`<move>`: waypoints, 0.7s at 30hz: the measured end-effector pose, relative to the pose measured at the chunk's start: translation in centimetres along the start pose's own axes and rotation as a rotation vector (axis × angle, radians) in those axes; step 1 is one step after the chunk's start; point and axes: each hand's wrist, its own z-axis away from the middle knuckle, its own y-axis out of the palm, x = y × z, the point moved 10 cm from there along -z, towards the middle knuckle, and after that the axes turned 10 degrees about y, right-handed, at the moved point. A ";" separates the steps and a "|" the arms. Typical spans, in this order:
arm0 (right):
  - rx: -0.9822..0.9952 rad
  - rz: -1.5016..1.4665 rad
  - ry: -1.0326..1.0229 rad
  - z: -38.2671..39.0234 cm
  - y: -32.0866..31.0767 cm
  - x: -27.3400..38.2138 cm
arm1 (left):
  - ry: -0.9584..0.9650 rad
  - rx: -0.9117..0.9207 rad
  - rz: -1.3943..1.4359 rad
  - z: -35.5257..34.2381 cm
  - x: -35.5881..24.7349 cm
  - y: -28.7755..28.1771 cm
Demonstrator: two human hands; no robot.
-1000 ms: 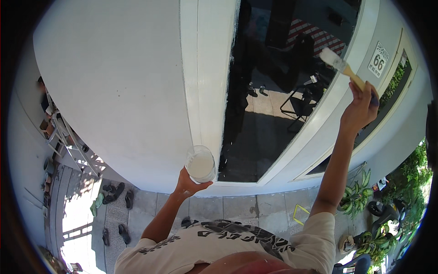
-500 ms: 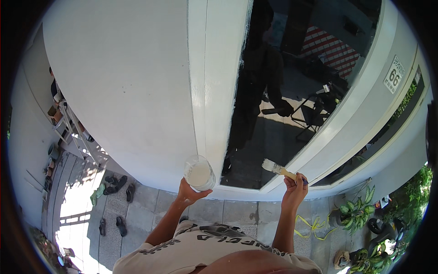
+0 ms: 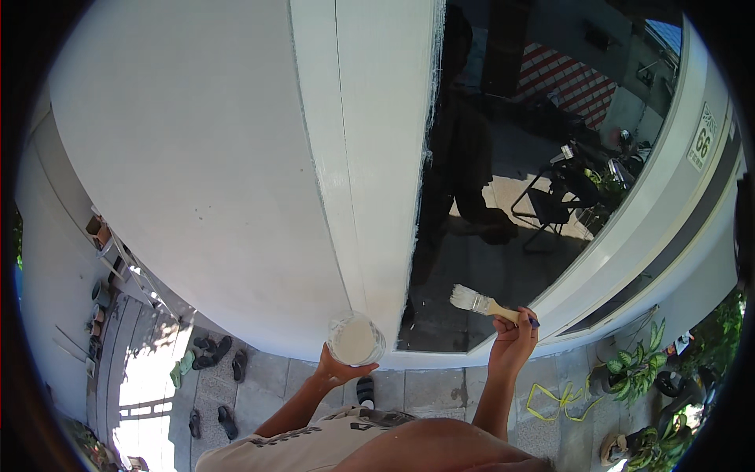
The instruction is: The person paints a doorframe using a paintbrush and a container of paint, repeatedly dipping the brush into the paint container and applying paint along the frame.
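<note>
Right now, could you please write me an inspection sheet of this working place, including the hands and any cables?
Surface: white frame beside dark glass; small dark specks on the pale wall.
Job's things: clear cup of pale liquid; brush with whitish bristles.
Clutter: several pieces of footwear on the paving.
Hands: left hand grips the cup; right hand holds the brush's handle.
Cables: looped yellow strap or cord; kind unclear.
Surroundings: leafy plants at right.
</note>
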 end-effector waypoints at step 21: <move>0.328 0.015 -0.288 -4.6 8.6 3.2 | -0.035 0.080 -0.087 -5.8 1.7 -4.1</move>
